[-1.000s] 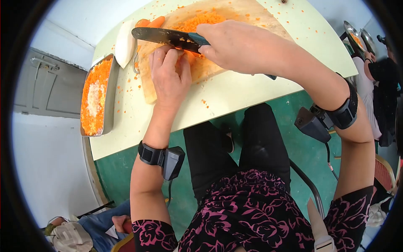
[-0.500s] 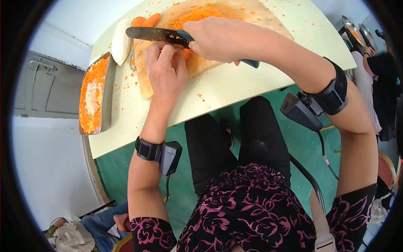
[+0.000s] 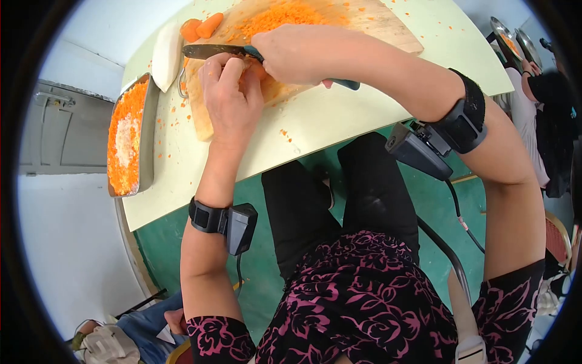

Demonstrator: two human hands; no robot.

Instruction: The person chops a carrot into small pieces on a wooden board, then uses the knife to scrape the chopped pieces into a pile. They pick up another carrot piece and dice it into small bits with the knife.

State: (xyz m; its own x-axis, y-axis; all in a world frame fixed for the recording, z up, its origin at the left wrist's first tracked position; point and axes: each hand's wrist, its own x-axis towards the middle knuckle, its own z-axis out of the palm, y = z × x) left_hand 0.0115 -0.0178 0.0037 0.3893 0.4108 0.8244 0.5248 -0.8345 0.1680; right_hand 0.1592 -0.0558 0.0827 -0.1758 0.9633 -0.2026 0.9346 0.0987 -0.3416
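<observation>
My right hand (image 3: 297, 54) is closed round the dark green handle of a kitchen knife (image 3: 209, 51), its blade pointing left across the wooden cutting board (image 3: 394, 36). Bent fingers of my left hand (image 3: 229, 91) press down on the board right beside the blade. A piece of carrot (image 3: 259, 70) shows between the two hands, partly hidden by my left fingers. Finely chopped carrot (image 3: 282, 15) lies heaped on the board behind my right hand. Two larger carrot pieces (image 3: 210, 25) rest at the board's far left corner.
A peeled white radish (image 3: 165, 60) lies left of the board, by its metal handle (image 3: 182, 84). A metal tray (image 3: 147, 151) of chopped carrot with a pale heap on top stands at the table's left edge. Another person (image 3: 539, 91) is at the far right near metal plates (image 3: 504, 37).
The knife has come down a little toward the board, and its blade shows narrower than before. Both hands stay close together at the carrot. The whole view has shifted slightly.
</observation>
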